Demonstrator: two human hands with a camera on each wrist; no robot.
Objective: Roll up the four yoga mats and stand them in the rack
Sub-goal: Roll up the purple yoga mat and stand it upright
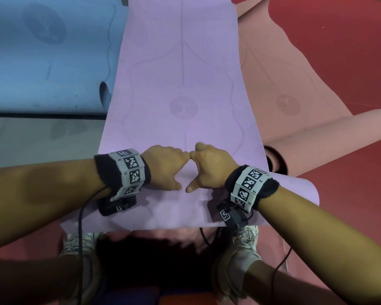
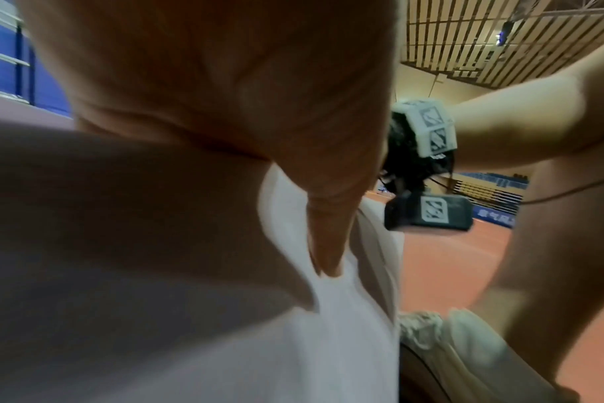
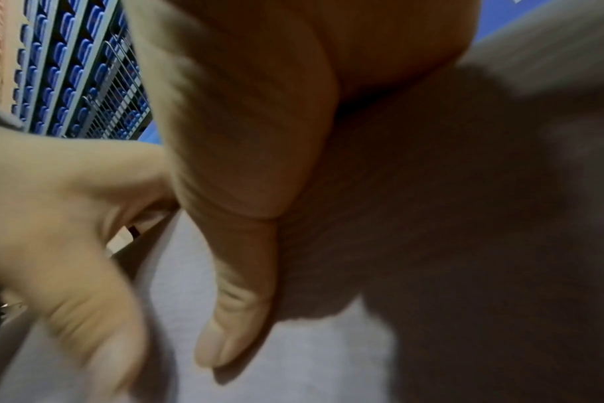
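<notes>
Red gym floor (image 1: 339,40) fills the right side of the head view, with 3 mats spread across the top: blue mat (image 1: 42,51) upper left, purple mat (image 1: 180,73) in the middle, pink mat (image 1: 295,89) right, its near end partly rolled. Both hands sit center frame on the purple mat's rolled near end, knuckles touching. Left hand (image 1: 165,166) and right hand (image 1: 209,166) have fingers curled over the roll, thumbs (image 3: 231,313) pressed flat on it.
</notes>
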